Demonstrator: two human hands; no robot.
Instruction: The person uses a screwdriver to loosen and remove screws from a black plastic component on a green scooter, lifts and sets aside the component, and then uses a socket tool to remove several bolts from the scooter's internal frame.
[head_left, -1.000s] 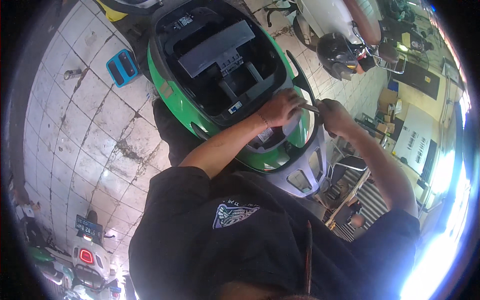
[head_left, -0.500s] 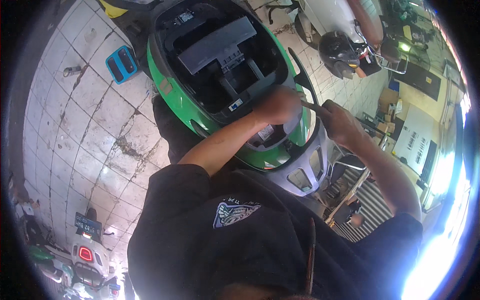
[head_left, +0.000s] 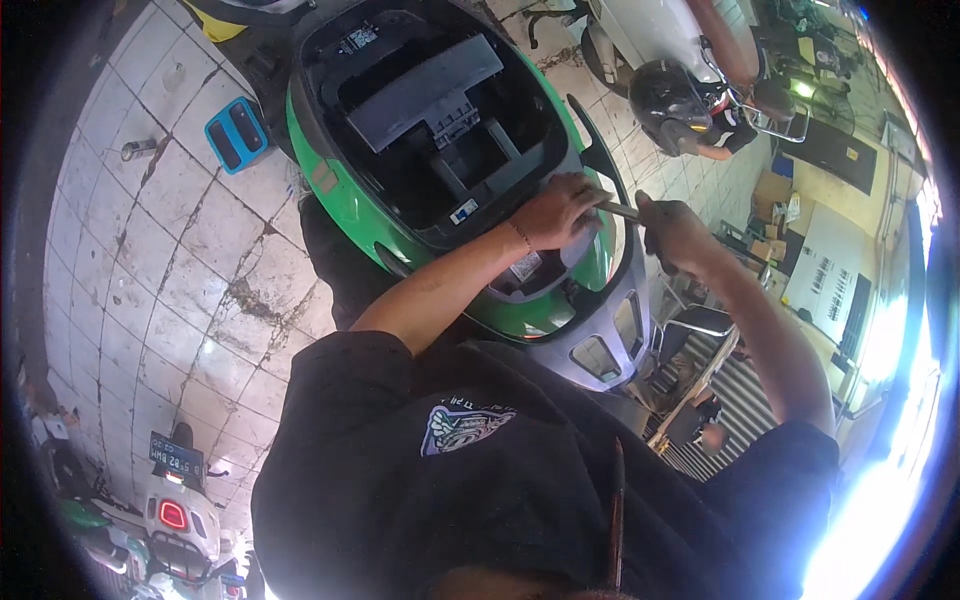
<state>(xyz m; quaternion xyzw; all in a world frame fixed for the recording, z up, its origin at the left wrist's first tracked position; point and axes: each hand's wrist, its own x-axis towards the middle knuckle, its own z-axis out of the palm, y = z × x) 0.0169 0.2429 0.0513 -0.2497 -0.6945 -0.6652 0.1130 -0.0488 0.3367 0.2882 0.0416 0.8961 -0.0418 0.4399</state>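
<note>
A green scooter (head_left: 352, 215) stands in front of me with its black storage well (head_left: 490, 155) open and the flap inside raised. My left hand (head_left: 558, 212) is over the rear right edge of that well, its fingers curled at one end of a straight metal tool (head_left: 620, 209). My right hand (head_left: 682, 236) is closed around the tool's other end, outside the scooter's grab rail (head_left: 606, 160). The tool spans the gap between both hands, roughly level. What its far end touches is hidden by my left fingers.
A blue and black tray-like object (head_left: 238, 135) and a small metal cylinder (head_left: 140, 149) lie on the tiled floor at left. A white scooter (head_left: 650, 35) and a person in a dark helmet (head_left: 668, 100) are at far right. Another scooter (head_left: 180, 515) stands at lower left.
My left hand has gone from a motion blur to a clear grip at the tool's end. The right hand has shifted slightly, and more of the tool now shows between the hands.
</note>
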